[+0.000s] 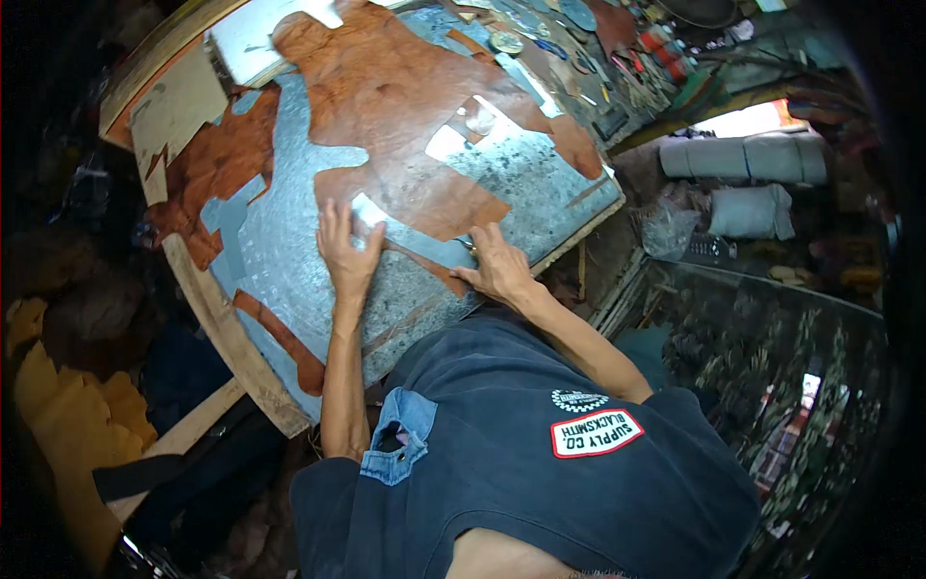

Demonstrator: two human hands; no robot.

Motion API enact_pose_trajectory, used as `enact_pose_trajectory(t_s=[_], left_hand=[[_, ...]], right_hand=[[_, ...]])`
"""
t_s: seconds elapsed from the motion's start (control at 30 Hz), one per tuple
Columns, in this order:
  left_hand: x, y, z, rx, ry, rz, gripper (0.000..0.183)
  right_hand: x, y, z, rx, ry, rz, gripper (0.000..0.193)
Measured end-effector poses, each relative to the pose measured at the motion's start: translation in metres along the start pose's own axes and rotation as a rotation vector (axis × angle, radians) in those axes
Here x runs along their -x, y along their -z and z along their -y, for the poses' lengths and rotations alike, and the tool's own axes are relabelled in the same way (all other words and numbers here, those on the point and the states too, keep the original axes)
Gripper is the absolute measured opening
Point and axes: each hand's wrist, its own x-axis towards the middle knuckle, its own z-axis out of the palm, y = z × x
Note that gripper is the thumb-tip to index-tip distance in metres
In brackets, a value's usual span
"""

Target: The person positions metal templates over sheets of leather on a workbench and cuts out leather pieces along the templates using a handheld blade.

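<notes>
On the worktable lies a large piece of reddish-brown leather (pixel 386 77) with a cut, curved outline. A pale grey curved strip (pixel 424 243), looking like a pattern piece, lies across its near edge. My left hand (pixel 349 253) is flat with fingers spread, its thumb beside the strip's left end. At the strip's right end my right hand (pixel 500 266) is closed, thumb and fingers pinched round a small dark, partly shiny tool whose kind is hidden. A narrow brown leather offcut (pixel 424 268) runs just below the strip, between my hands.
The table's grey, scuffed top (pixel 280 261) has a wooden edge beam (pixel 227 333). Another leather strip (pixel 289 343) lies near the left edge. Tools and red-capped bottles (pixel 666 48) crowd the far right. Rolled white material (pixel 743 157) is beyond the table; yellowish hides (pixel 72 405) hang left.
</notes>
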Motion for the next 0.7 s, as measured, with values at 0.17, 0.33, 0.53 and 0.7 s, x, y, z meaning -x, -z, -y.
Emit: enact_pose_trajectory(t_s=[0.17, 0.33, 0.53, 0.7], left_hand=[[-0.019, 0.006, -0.008, 0.88, 0.429, -0.167, 0.063], [-0.029, 0.015, -0.006, 1.025, 0.623, -0.325, 0.064], [-0.031, 0.013, 0.013, 1.217, 0.806, -0.391, 0.067], [-0.019, -0.006, -0.021, 1.182, 0.775, -0.065, 0.047]], right_hand=[[-0.016, 0.008, -0.007, -0.067, -0.023, 0.084, 0.063], [-0.034, 0.011, -0.032, -0.32, -0.046, 0.216, 0.057], [-0.079, 0.054, -0.094, -0.428, 0.036, 0.362, 0.039], [-0.127, 0.145, -0.112, -0.52, -0.387, -0.015, 0.027]])
